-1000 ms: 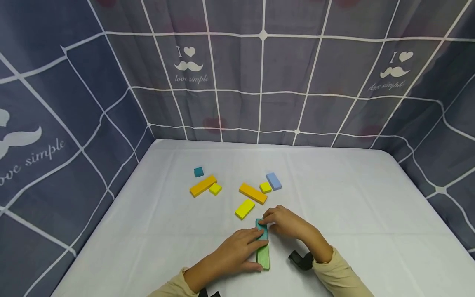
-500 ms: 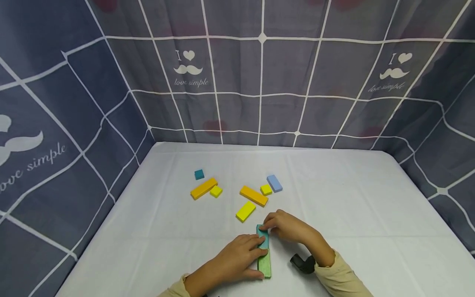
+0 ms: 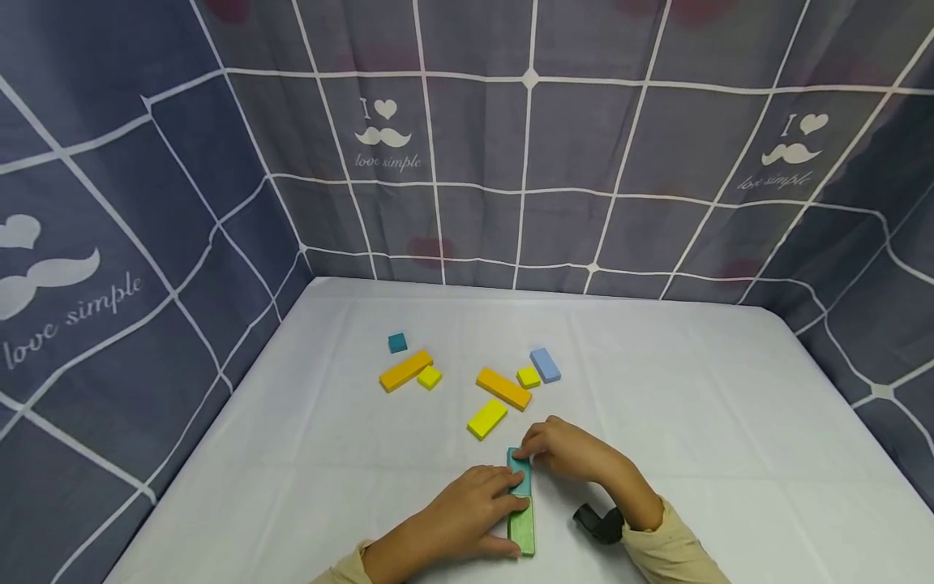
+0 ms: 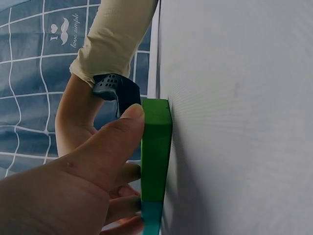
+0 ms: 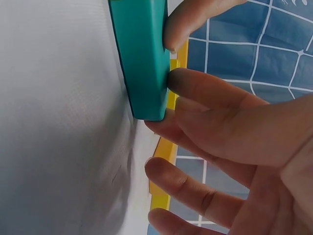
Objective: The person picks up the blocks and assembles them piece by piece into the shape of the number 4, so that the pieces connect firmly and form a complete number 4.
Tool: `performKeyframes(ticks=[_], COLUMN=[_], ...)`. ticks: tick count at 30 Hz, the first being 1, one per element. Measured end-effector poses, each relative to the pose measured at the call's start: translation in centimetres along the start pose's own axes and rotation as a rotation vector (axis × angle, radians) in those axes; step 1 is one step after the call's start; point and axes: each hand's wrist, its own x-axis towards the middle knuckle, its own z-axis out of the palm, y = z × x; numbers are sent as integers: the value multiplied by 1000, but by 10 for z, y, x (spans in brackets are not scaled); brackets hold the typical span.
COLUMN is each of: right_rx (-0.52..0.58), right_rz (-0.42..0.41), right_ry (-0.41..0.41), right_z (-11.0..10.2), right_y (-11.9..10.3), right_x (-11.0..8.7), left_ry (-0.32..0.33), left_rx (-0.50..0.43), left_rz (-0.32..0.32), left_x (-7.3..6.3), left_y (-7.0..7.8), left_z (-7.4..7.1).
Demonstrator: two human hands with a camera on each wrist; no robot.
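Grey cloth (image 3: 474, 138) with white grid lines and moustache prints walls in a white-covered counter (image 3: 693, 389), and all eyes are on the turquoise block (image 3: 521, 465) near its front edge! Butting up end to end on the near side of that turquoise block, the green block (image 3: 521, 533) makes one straight line with it. Left hand (image 3: 470, 504) reaches in from the left of the turquoise block, fingers loosely spread, thumb laid on the green block, fingertips touching the turquoise one and hiding part of its top, with nothing clasped. Right hand (image 3: 572, 448) comes in from the right, relaxed and gently bent, index fingertip on top of the turquoise block at its far end, another finger against that end, the rest fanned out, no fist closed round anything. Look at the traffic beyond! Nearest past the turquoise block, slightly left, lies a flat yellow block (image 3: 486, 419); behind that, an orange bar (image 3: 503, 389) on a slant, then a small yellow block (image 3: 529, 377) just beside a pale blue block (image 3: 545, 365). Well off to the far left of the turquoise block sits another orange bar (image 3: 403, 373), a second small yellow piece (image 3: 430, 378) right by its side, and a dark teal cube (image 3: 397, 342) farthest out.
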Motion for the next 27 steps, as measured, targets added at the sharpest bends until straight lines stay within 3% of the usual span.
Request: performKeyframes(ticks=[6, 13, 27], right_rx=[-4, 7, 11], right_rz=[-37, -11, -35], right_ry=[7, -5, 13], right_z=[-2, -2, 1], right_y=[0, 0, -1], right_x=[0, -1, -2], left_ry=[19, 25, 38], left_rx=[3, -15, -6], left_rz=[-6, -5, 6], left_x=[-1, 0, -2], left_y=[-1, 0, 2], left_z=[1, 2, 1])
